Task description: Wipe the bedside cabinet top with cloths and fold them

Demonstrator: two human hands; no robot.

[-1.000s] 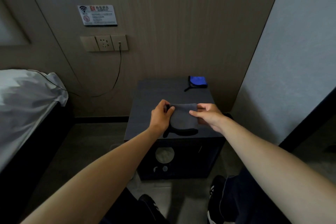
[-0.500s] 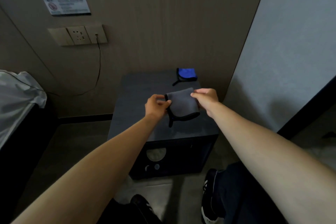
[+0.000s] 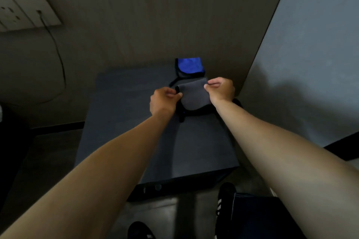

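Grey cloth [image 3: 194, 96] in both hands' pinching grip over dark cabinet top [image 3: 124, 114], beside wood-panelled wall [image 3: 155, 15].

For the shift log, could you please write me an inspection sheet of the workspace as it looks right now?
Surface: dark cabinet top, mostly bare; any dust or streaks cannot be told in this light.
Job's things: grey cloth, folded, held up over the rear right of the top; blue cloth, folded, lying at the back edge by the wall.
Clutter: nothing seen.
Hands: left hand pinches the grey cloth's left corner; right hand pinches its right corner.
Cables: one dark cable plugged into the wall socket, hanging left of the cabinet.
Surroundings: wood-look wall behind, pale wall to the right, shoes on the floor.
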